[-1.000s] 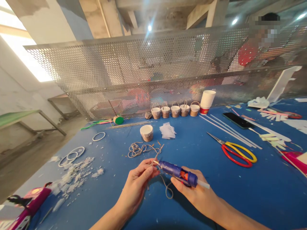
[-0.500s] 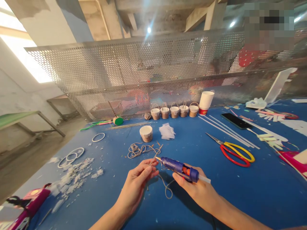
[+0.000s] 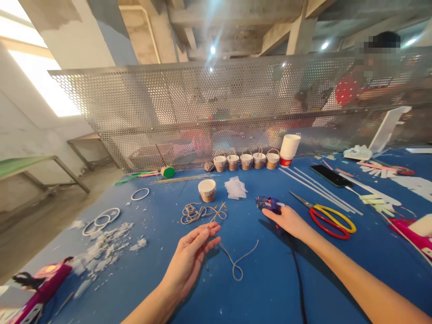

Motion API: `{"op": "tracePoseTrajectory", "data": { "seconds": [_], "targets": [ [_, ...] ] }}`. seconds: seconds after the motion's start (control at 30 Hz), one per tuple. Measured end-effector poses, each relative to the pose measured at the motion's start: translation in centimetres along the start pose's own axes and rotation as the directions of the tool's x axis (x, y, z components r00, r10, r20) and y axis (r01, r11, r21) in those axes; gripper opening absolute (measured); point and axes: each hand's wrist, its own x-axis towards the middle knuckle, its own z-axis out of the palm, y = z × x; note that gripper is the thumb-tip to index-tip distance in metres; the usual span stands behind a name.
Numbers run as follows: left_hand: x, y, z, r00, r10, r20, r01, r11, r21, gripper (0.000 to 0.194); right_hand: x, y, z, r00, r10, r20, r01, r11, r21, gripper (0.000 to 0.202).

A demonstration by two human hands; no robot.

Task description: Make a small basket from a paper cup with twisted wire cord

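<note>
My left hand (image 3: 197,247) is closed, its thumb and fingertips pinching a thin grey-brown cord (image 3: 238,266). One stretch of the cord lies looped on the table to the right of that hand, and a tangle lies just beyond the fingertips. My right hand (image 3: 286,219) grips a blue glue gun (image 3: 270,202) farther out, left of the scissors, with its black cable trailing toward me. Beyond the tangle stands a small white cup (image 3: 207,191) with a brown wrapped side. White squares of thin material (image 3: 236,187) lie to its right.
Several small handled baskets (image 3: 246,162) line the perforated metal screen (image 3: 162,108), beside stacked paper cups (image 3: 289,150). Scissors (image 3: 332,220), glue sticks (image 3: 317,189) and a phone (image 3: 331,175) lie right. White rings (image 3: 101,220), scraps (image 3: 104,243) and a pink power strip (image 3: 43,288) lie left.
My right hand has carried the glue gun away from the cord, forward and to the right. My left hand stays nearly in place, still pinching the cord.
</note>
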Motion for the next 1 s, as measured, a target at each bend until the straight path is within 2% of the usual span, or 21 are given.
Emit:
{"op": "tracePoseTrajectory", "data": {
  "seconds": [0.07, 0.17, 0.2, 0.23, 0.3, 0.37, 0.43, 0.47, 0.53, 0.6, 0.77, 0.93, 1.0],
  "targets": [
    [-0.1, 0.1, -0.1, 1.0, 0.008, 0.007, -0.008, 1.0, -0.003, 0.018, -1.3, 0.4, -1.4, 1.0, -0.023, -0.016, 0.022, 0.999, -0.047, 0.031],
    [-0.3, 0.2, 0.0, 1.0, 0.011, 0.028, -0.011, 1.0, 0.0, 0.018, -4.1, -0.2, -3.4, 0.972, -0.068, -0.226, 0.032, 0.987, -0.159, 0.03],
    [-0.3, 0.2, 0.1, 0.999, 0.008, 0.042, -0.009, 1.0, 0.004, 0.018, -5.1, -1.0, -3.8, 0.96, -0.093, -0.263, 0.063, 0.991, -0.12, 0.029],
    [-0.4, 0.2, 0.2, 0.998, 0.004, 0.062, -0.005, 1.0, 0.011, 0.018, -5.9, -2.0, -3.8, 0.965, -0.12, -0.234, 0.118, 0.993, -0.024, 0.028],
    [-0.7, 0.0, 0.4, 0.994, -0.007, 0.109, 0.004, 1.0, 0.028, 0.018, -6.9, -4.6, -2.8, 0.987, -0.161, -0.003, 0.157, 0.96, 0.231, 0.022],
    [-1.0, -0.2, 0.5, 0.987, -0.021, 0.159, 0.014, 0.999, 0.044, 0.018, -7.1, -7.1, -0.7, 0.964, -0.203, 0.169, 0.1, 0.874, 0.476, 0.015],
    [-1.2, -0.3, 0.5, 0.98, -0.03, 0.198, 0.021, 0.999, 0.048, 0.018, -6.5, -9.0, 1.7, 0.917, -0.242, 0.317, -0.054, 0.712, 0.7, 0.025],
    [-1.3, -0.4, 0.5, 0.977, -0.03, 0.21, 0.021, 0.999, 0.045, 0.017, -6.2, -9.6, 2.8, 0.885, -0.257, 0.388, -0.169, 0.6, 0.782, 0.028],
    [-1.4, -0.4, 0.4, 0.973, -0.031, 0.229, 0.023, 0.999, 0.037, 0.018, -5.7, -10.1, 4.3, 0.825, -0.279, 0.492, -0.359, 0.414, 0.836, 0.03],
    [-1.5, -0.3, 0.4, 0.969, -0.039, 0.245, 0.032, 0.999, 0.032, 0.019, -5.5, -10.0, 5.0, 0.804, -0.268, 0.531, -0.438, 0.338, 0.833, 0.031],
    [-1.6, -0.2, 0.5, 0.968, -0.049, 0.247, 0.041, 0.999, 0.035, 0.019, -5.5, -9.3, 4.9, 0.841, -0.178, 0.511, -0.419, 0.383, 0.823, 0.03],
    [-1.3, -0.3, 0.1, 0.974, -0.11, 0.198, 0.107, 0.994, 0.022, 0.025, -5.5, -9.1, 5.0, 0.822, -0.161, 0.546, -0.44, 0.429, 0.789, 0.034],
    [-1.1, -0.2, -0.1, 0.962, -0.169, 0.216, 0.17, 0.985, 0.014, 0.028, -5.2, -9.1, 4.9, 0.792, -0.189, 0.58, -0.456, 0.449, 0.769, 0.035]
  ]
}}
